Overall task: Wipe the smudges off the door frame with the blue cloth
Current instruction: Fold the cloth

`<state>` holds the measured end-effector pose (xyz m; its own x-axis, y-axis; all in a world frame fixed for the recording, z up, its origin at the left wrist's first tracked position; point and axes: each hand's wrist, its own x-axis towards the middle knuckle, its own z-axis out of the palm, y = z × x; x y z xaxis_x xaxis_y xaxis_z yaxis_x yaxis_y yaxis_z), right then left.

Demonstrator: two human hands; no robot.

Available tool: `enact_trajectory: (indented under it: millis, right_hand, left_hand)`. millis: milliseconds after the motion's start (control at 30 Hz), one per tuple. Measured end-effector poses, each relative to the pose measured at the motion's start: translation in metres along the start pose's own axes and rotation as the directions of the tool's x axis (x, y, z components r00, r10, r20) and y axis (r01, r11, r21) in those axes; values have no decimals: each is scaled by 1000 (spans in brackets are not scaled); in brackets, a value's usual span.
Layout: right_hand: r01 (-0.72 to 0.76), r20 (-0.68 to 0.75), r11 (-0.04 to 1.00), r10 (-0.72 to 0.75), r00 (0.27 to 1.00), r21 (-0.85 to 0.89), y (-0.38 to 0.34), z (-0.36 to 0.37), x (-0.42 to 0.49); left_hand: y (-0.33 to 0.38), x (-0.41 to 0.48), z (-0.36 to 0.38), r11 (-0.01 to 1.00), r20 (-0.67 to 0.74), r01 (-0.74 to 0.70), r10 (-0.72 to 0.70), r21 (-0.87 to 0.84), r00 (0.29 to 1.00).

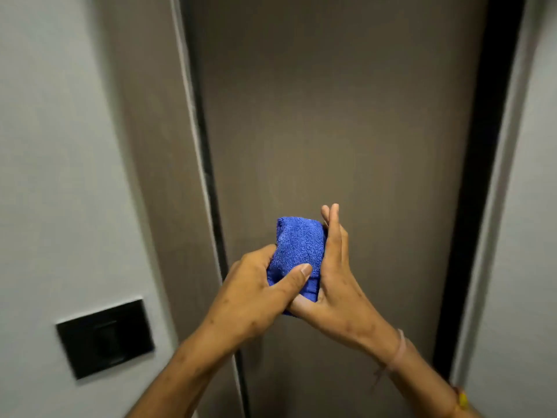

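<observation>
Blurred black wall plate [105, 337]

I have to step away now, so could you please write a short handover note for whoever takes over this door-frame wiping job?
Left hand: gripping the folded blue cloth, thumb pressed on its front.
Right hand: fingers straight, palm flat against the cloth's right side, thumb under it.
Cloth: held between both hands in front of the door, touching neither door nor frame.
Frame: left side by the wall with the black plate; dark right side.
Done: cloth folded into a pad, as far as I can tell. No wiping visible; smudges are hard to make out.
Left: take the cloth to the frame and wipe it.
</observation>
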<state>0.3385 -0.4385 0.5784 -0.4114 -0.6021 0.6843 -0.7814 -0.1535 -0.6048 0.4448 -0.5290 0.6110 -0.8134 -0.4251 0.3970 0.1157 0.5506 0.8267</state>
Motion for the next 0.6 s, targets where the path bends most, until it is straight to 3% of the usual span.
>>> enact_trajectory:
  millis: [67, 133, 200, 233, 367, 467, 600]
  right_hand:
    - [-271, 95, 953, 259, 961, 137, 25, -31, -36]
    - [-495, 139, 687, 506, 851, 531, 48, -68, -75]
    - [-501, 123, 444, 645, 754, 743, 76, -101, -115]
    - [-516, 107, 406, 699, 707, 754, 86, -118, -136]
    - [-573, -62, 412, 845, 531, 709, 116, -179, -211]
    - [-590, -194, 387, 911, 364, 709, 139, -232, -271]
    - [-599, -327, 366, 928, 179, 712, 175, -291, -351]
  left_hand:
    - [-11, 2, 39, 998, 124, 42, -36, -41, 992]
    - [-14, 2, 89, 987, 263, 109, -74, -119, 962]
    - [-15, 1, 132, 967, 359, 173, -96, -188, 928]
    - [-16, 0, 159, 955, 414, 209, -106, -210, 904]
    - [-14, 1, 257, 895, 609, 395, -198, -207, 768]
    - [-10, -1, 346, 767, 761, 624, -314, -148, 567]
    - [-18, -17, 461, 801, 816, 599, -339, -11, 468]
